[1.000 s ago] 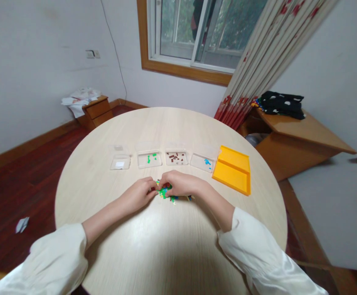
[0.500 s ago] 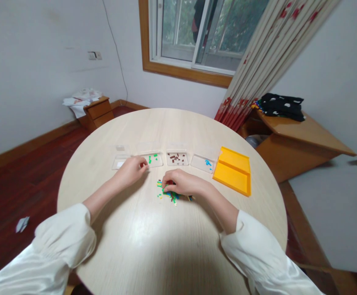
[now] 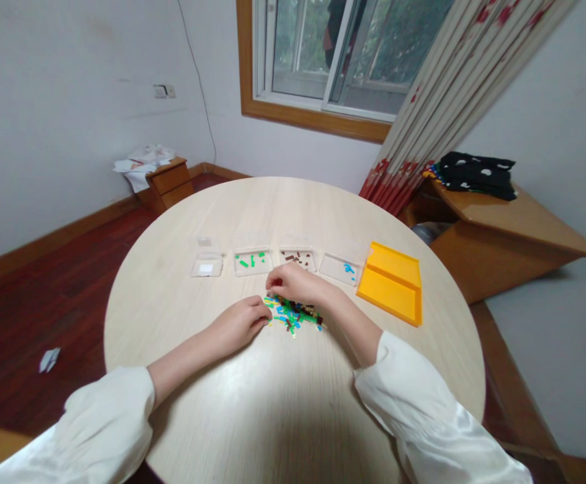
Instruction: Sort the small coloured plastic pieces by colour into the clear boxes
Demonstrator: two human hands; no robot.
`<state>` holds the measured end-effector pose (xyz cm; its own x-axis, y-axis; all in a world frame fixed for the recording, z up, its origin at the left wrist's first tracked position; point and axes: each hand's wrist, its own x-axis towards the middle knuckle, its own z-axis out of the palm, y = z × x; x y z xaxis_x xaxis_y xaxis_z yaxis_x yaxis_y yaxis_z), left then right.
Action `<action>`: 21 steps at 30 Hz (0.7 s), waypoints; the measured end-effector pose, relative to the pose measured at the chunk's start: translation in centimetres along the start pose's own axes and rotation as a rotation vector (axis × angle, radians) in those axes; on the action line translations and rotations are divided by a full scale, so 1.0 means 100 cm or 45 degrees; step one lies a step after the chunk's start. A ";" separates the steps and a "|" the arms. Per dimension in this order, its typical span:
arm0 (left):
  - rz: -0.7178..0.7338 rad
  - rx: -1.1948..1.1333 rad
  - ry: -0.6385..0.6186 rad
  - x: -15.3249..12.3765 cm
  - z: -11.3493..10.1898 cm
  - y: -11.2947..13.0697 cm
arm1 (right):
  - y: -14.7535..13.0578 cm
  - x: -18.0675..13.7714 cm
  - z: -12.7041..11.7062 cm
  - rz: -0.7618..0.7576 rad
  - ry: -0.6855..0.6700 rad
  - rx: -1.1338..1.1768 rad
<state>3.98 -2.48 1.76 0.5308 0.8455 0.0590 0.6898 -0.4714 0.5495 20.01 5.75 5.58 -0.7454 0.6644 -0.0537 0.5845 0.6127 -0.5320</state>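
A loose pile of small building bricks (image 3: pixel 296 316) in green, blue, brown and yellow lies on the round table. At the pile's left edge, my left hand (image 3: pixel 245 321) has its fingers closed together at the bricks; what they pinch is hidden. My right hand (image 3: pixel 293 282) is over the far side of the pile, thumb and fingers drawn together, and any piece in them is too small to make out. Behind the hands stand clear boxes: one with green bricks (image 3: pixel 253 262), one with brown bricks (image 3: pixel 298 257), partly covered by my right hand, and one with blue bricks (image 3: pixel 337 269).
A clear box with a white paper (image 3: pixel 205 269) stands at the left end of the row. An open yellow case (image 3: pixel 391 282) lies at the right end. The pale round table (image 3: pixel 273 208) reaches toward the window. A wooden cabinet (image 3: pixel 505 235) with dark cloth stands beyond it.
My left hand has moved from beside the green box down to the pile's left edge. My right hand has lifted slightly toward the boxes, uncovering more bricks. The view has shifted a little.
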 end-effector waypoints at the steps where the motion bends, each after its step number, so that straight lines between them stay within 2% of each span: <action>1: 0.005 0.015 0.010 0.001 0.002 -0.001 | -0.002 -0.007 0.002 -0.006 -0.055 0.006; 6: -0.002 0.089 0.042 -0.004 0.006 -0.005 | -0.013 -0.022 0.015 -0.046 -0.073 -0.114; 10: -0.019 0.066 0.147 -0.006 -0.012 -0.012 | -0.015 -0.020 0.024 -0.062 -0.038 -0.231; 14: -0.120 0.141 0.331 0.017 -0.040 -0.028 | -0.019 -0.021 0.027 -0.058 -0.047 -0.374; 16: -0.184 0.214 0.327 0.034 -0.048 -0.036 | -0.022 -0.023 0.028 -0.040 -0.057 -0.456; 19: -0.237 0.269 0.359 0.050 -0.052 -0.041 | -0.026 -0.027 0.027 -0.044 -0.069 -0.497; 21: -0.251 0.277 0.393 0.049 -0.051 -0.039 | -0.026 -0.027 0.023 -0.081 -0.061 -0.444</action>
<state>1.41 4.76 4.13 0.2288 0.9445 0.2357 0.8688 -0.3073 0.3882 19.74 1.41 5.16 -0.7931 0.6046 -0.0737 0.6046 0.7668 -0.2155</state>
